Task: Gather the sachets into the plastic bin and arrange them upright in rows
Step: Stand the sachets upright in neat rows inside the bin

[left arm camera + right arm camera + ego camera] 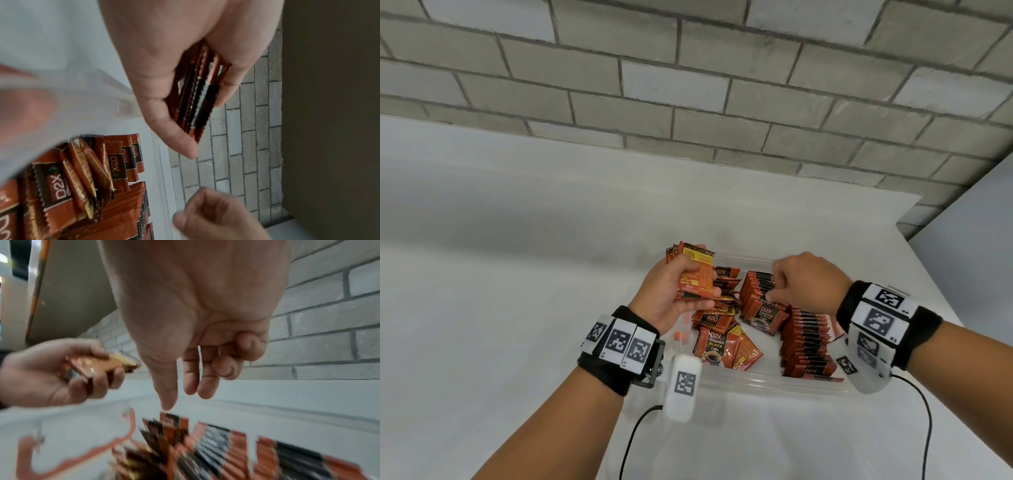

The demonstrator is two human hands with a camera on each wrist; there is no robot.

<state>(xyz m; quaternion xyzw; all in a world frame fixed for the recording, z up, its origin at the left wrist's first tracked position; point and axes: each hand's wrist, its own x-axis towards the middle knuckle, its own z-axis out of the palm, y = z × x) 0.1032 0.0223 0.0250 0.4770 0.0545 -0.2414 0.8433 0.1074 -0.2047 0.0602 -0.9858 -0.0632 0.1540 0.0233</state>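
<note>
The sachets are red-brown coffee packets, and they are in three groups. A small stack of sachets (693, 274) is in the left hand (671, 294), raised above the far left corner of the plastic bin (756, 385). The fingers and thumb curl round this stack and hold it edge-on. Inside the bin, a loose pile (722, 329) lies flat and crossed on the left side. On the right side, two upright rows (804, 342) stand packed one behind another.

The right hand (804, 284) is over the far row. Its thumb and first fingers reach down to the tops of the sachets, and the other fingers are curled into the palm. In the right wrist view nothing is between the fingers, so I judge that it holds nothing.

The step in hand seems to be the feeding of the row: the left hand carries the supply and the right hand sets the pieces upright. The next move probably calls for taking one sachet from the stack and pushing it into the row without tipping its neighbours.

The left wrist view shows the serrated edges of the held stack, which the head view hides. The right wrist view is blurred, but it shows an orange latch (82, 449) on the bin wall.
</note>
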